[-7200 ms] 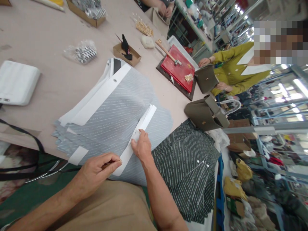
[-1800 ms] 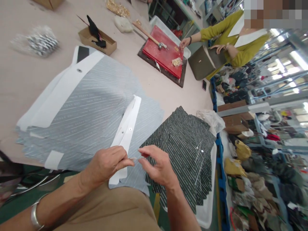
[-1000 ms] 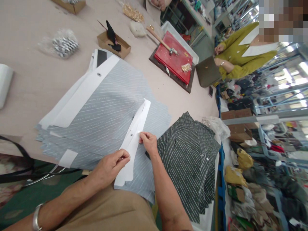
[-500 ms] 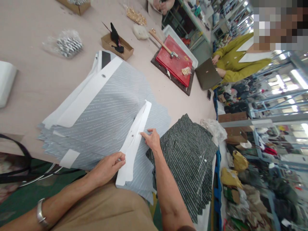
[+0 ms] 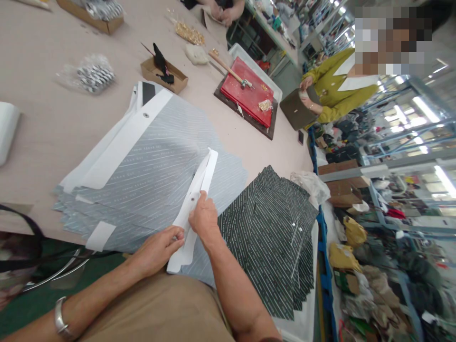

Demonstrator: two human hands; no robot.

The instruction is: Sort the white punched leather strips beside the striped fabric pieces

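Observation:
A pile of grey-blue striped, printed fabric pieces (image 5: pixel 149 161) with white edge strips lies on the table before me. A small round metal fitting shows on the upper piece's strip. My left hand (image 5: pixel 162 247) is closed, thumb and fingers pinched at the left edge of a nearer white strip (image 5: pixel 183 216). On that same strip rests my right hand (image 5: pixel 204 216), its fingers curled round the right side just below a small metal fitting (image 5: pixel 193 199). The fingertips of my right hand are partly hidden. To the right lies a stack of dark striped fabric pieces (image 5: pixel 263 237).
A hammer (image 5: pixel 231 71) lies across a red block (image 5: pixel 245 90) on a dark board. Beyond are a cardboard tray (image 5: pixel 164 76), a bag of silvery parts (image 5: pixel 95 76) and gold-coloured parts (image 5: pixel 190 33). A co-worker in a yellow-green top (image 5: pixel 331 85) holds a dark bag-like item (image 5: pixel 299 109).
My right hand has moved left onto the white strip, and its extended fingers have curled in. My left hand keeps its pinch. The view has shifted slightly.

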